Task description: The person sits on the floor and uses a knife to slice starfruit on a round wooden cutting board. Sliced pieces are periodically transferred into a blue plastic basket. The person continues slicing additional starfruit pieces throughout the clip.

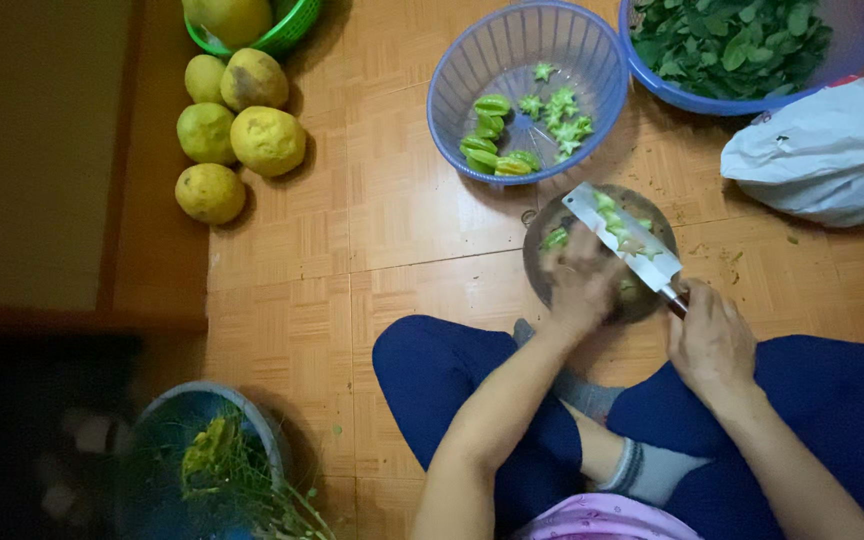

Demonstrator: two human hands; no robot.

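Right hand (712, 345) clenched on a cleaver (624, 238) handle, broad blade flecked with green slices, left hand (580, 283) pressing blurred green fruit (555, 239) on a round dark chopping board (652, 208), star-shaped slices (562, 110) in a blue basket (472, 60) just beyond

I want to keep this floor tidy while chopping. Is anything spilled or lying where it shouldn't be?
Mostly tidy. Small green scraps lie scattered on the floor right of the chopping board, and a few slices cling to the cleaver blade. The yellow fruits sit loose beside their green basket.
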